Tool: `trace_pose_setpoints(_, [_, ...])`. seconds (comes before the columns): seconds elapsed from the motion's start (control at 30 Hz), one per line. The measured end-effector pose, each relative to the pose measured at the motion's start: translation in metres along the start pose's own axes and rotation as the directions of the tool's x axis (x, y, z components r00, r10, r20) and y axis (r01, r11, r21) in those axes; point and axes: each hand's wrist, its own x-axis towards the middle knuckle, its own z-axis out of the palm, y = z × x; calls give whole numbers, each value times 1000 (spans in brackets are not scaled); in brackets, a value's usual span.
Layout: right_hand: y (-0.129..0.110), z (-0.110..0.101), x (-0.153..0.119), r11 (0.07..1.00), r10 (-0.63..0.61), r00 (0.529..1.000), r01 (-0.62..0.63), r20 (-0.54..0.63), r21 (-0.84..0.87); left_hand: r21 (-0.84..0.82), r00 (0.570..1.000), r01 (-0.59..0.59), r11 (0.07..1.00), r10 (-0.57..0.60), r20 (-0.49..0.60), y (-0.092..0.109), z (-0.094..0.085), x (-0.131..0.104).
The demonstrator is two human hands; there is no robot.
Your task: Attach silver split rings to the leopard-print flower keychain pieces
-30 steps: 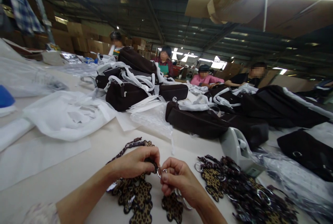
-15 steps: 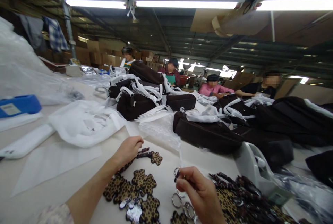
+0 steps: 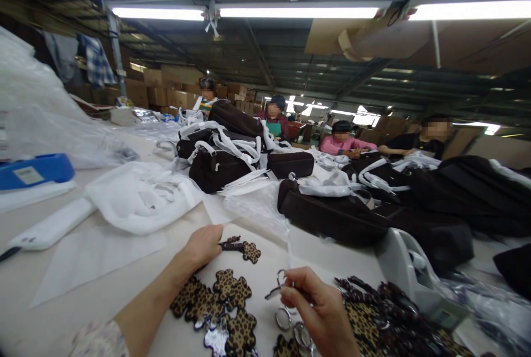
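Note:
My left hand (image 3: 206, 245) is closed at a dark strap (image 3: 232, 246) that ends in a small leopard-print flower charm (image 3: 251, 252). Its fingertips are mostly hidden behind the hand. Below it lies a pile of leopard-print flower pieces (image 3: 240, 330). A metal ring with a clasp (image 3: 281, 278) is pinched between the thumb and forefinger of my right hand (image 3: 317, 301). Loose metal rings (image 3: 284, 319) lie just under that hand. To its right is a heap of dark straps and leopard-print charms (image 3: 384, 312).
A grey tape dispenser (image 3: 409, 268) stands at the right. Dark bags (image 3: 327, 213) with white wrapping are piled across the table (image 3: 257, 235). White foam wrap (image 3: 141, 196) and a blue object (image 3: 37, 170) are at the left. Several people sit beyond the bags.
The ring in my right hand has turned, and its clasp now sticks out to the left. My left hand has shifted slightly down and left. The whole view has moved a little.

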Motion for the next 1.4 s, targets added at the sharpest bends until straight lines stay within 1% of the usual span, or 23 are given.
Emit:
trace_pose_setpoints(0.13, [4, 0, 0, 999, -25, 999, 26, 35, -38, -30, 997, 49, 998, -50, -53, 1, 1, 4])
trace_pose_setpoints(0.23, [7, -2, 1, 996, -47, 997, 52, 60, -75, -44, 996, 13, 999, -16, -83, 0, -6, 2])
trace_pose_setpoints(0.27, [7, -3, 1, 995, -48, 997, 53, 63, -81, -47, 997, -36, 998, 33, -75, -2, -10, 0])
trace_pose_setpoints(0.3, [7, -4, 1, 995, -45, 997, 50, 63, -87, -50, 993, -113, 992, 111, -48, -4, -14, -3])
trace_pose_setpoints(0.33, [8, -5, 1, 995, -41, 997, 47, 63, -90, -54, 979, -206, 977, 206, -1, -7, -18, -5])
trace_pose_setpoints(0.4, [8, -5, 0, 995, -32, 997, 37, 66, -90, -69, 921, -366, 928, 372, 116, -12, -21, -7])
trace_pose_setpoints(0.43, [8, -5, 0, 995, -27, 997, 33, 71, -90, -74, 892, -415, 907, 422, 164, -13, -21, -7])
trace_pose_setpoints(0.47, [8, -5, 0, 996, -23, 997, 30, 78, -90, -71, 875, -440, 895, 445, 189, -14, -20, -6])
trace_pose_setpoints(0.53, [6, -5, 0, 996, -16, 995, 25, 103, -86, -54, 867, -465, 884, 467, 172, -14, -16, -2])
trace_pose_setpoints(0.63, [2, -3, 0, 999, 11, 990, -5, 139, -43, -90, 848, -519, 850, 526, 72, -6, -9, 2])
trace_pose_setpoints(0.67, [0, -3, 0, 1000, 23, 990, -20, 141, -20, -132, 851, -517, 846, 524, 28, -2, -7, 1])
trace_pose_setpoints(0.73, [-5, -2, -1, 998, 47, 990, -53, 131, 43, -259, 874, -479, 839, 483, -53, 8, -5, -2])
trace_pose_setpoints(0.8, [-9, -1, -1, 988, 79, 990, -94, 118, 126, -436, 894, -431, 790, 439, -90, 20, -5, -8])
trace_pose_setpoints(0.83, [-10, -1, -1, 977, 102, 988, -122, 115, 177, -534, 898, -408, 741, 431, -87, 26, -5, -12])
trace_pose_setpoints(0.9, [-12, 1, 0, 939, 152, 980, -184, 128, 292, -713, 895, -341, 612, 445, -46, 38, -5, -18])
trace_pose_setpoints(0.97, [-13, 2, 0, 887, 188, 971, -234, 151, 399, -818, 888, -264, 511, 459, 0, 48, -5, -23])
trace_pose_setpoints(1.0, [-13, 3, 1, 861, 196, 967, -250, 163, 443, -836, 886, -244, 491, 464, 15, 52, -5, -25])
trace_pose_setpoints(1.03, [-13, 4, 1, 838, 200, 964, -261, 175, 479, -836, 884, -243, 491, 467, 17, 55, -4, -27])
trace_pose_setpoints(1.17, [-12, 6, 1, 784, 199, 958, -283, 208, 552, -748, 869, -344, 568, 494, -25, 64, -4, -33])
trace_pose_setpoints(1.23, [-10, 7, 2, 782, 200, 957, -285, 210, 554, -737, 864, -358, 573, 504, -27, 67, -5, -35])
trace_pose_setpoints(1.3, [-8, 7, 2, 783, 207, 957, -288, 205, 552, -760, 867, -334, 558, 498, -16, 69, -6, -37])
trace_pose_setpoints(1.4, [-5, 8, 2, 782, 228, 953, -303, 202, 545, -812, 873, -265, 520, 488, 27, 73, -5, -38])
